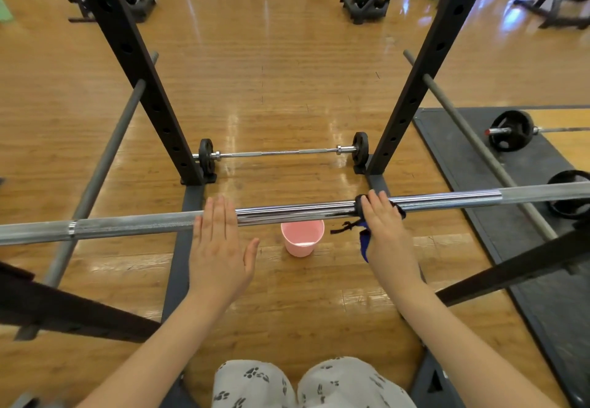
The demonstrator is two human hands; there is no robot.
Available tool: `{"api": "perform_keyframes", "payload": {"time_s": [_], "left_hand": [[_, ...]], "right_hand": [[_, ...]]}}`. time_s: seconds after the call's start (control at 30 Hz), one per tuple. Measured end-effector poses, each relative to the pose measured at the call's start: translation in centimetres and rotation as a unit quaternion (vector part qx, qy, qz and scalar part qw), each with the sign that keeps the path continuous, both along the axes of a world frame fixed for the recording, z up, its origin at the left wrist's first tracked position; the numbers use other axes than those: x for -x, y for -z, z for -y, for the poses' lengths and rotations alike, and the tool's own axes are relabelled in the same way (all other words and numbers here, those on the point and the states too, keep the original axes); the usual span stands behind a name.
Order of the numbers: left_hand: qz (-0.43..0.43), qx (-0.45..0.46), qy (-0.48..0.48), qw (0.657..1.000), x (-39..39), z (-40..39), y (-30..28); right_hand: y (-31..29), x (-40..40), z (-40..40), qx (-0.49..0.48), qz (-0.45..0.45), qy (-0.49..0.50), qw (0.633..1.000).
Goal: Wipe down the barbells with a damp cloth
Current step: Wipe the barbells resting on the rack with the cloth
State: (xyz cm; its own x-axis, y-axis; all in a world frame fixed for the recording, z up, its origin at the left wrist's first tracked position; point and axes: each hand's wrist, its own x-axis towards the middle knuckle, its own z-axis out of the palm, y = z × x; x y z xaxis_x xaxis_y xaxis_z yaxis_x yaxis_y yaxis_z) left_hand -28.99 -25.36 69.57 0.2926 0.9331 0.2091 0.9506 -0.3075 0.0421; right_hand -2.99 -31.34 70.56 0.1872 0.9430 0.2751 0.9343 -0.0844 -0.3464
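Barbell (287, 211) lying across the rack, right hand (388, 232) clamped over it on a dark cloth (364, 240), left hand (220, 248) resting flat with straight fingers, pink cup (302, 237) on the floor below.

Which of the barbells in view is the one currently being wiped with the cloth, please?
The long chrome barbell nearest the camera: the right hand presses a dark cloth on it. The small plated barbell lies untouched on the floor.
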Motion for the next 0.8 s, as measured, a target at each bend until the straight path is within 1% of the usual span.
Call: {"api": "perform_keyframes", "payload": {"time_s": [0.03, 0.13, 0.2, 0.33, 0.4, 0.47, 0.53, 0.6, 0.7, 0.77, 0.8], "left_hand": [[0.000, 0.001, 0.000, 1.000, 0.0, 0.0, -0.1], [-0.004, -0.001, -0.001, 1.000, 0.1, -0.1, -0.1], [-0.001, 0.000, -0.001, 1.000, 0.0, -0.1, -0.1], [0.002, -0.001, -0.005, 1.000, -0.1, 0.0, 0.0], [0.003, -0.002, -0.005, 1.000, -0.1, 0.0, 0.0], [0.002, 0.000, -0.005, 1.000, -0.1, 0.0, 0.0], [0.003, 0.002, -0.008, 1.000, -0.1, 0.0, -0.1], [0.007, 0.007, -0.007, 1.000, -0.1, 0.1, -0.2], [0.007, 0.013, -0.003, 1.000, 0.0, 0.1, -0.3], [0.011, 0.026, 0.001, 1.000, 0.1, 0.2, -0.5], [0.013, 0.030, 0.004, 0.999, 0.2, 0.2, -0.6]], "right_hand": [[-0.1, -0.4, 0.5, 0.000, -0.004, -0.001, 1.000], [-1.0, -1.9, 0.4, 0.002, -0.020, 0.071, 0.997], [-0.9, -1.5, -0.5, -0.008, -0.015, 0.098, 0.995], [-0.1, 1.5, -1.1, -0.002, -0.023, 0.040, 0.999], [-0.1, 1.2, -0.5, -0.006, -0.023, 0.008, 1.000], [-0.3, -0.1, -0.1, -0.011, -0.017, 0.012, 1.000], [-0.2, -0.9, -0.4, -0.008, -0.021, 0.053, 0.998], [-0.1, -0.1, -1.0, -0.012, -0.019, 0.075, 0.997], [0.2, 1.9, -1.1, -0.016, -0.018, 0.031, 0.999], [0.1, 1.7, -0.3, -0.019, -0.022, -0.001, 1.000], [-0.2, 1.2, 0.0, -0.018, -0.026, 0.002, 0.999]]}}
